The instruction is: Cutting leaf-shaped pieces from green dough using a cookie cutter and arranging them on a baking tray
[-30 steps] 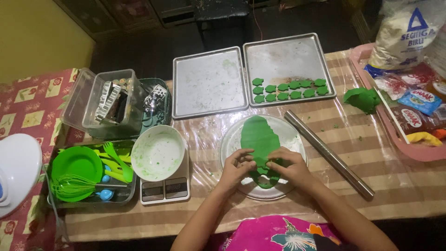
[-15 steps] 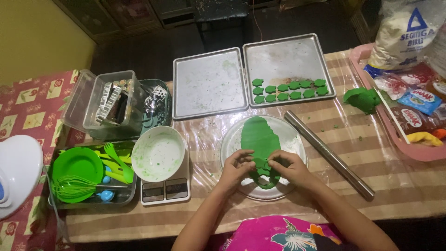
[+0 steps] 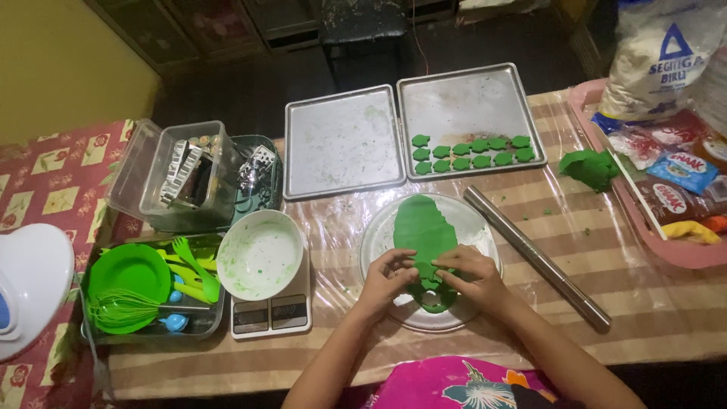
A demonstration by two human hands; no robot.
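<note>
Striped cloth under clear plastic covers the table (image 3: 530, 250). At its near edge, the left hand (image 3: 386, 279) and right hand (image 3: 471, 277) meet, fingertips pinching a cut piece at the near end of the rolled green dough sheet (image 3: 425, 227) on the round plate (image 3: 477, 227). Just right lies the steel rolling pin (image 3: 538, 257); at the far edge, a baking tray (image 3: 469, 98) holds cut shapes. Soft dough could tear or stretch if lifted too quickly.
</note>
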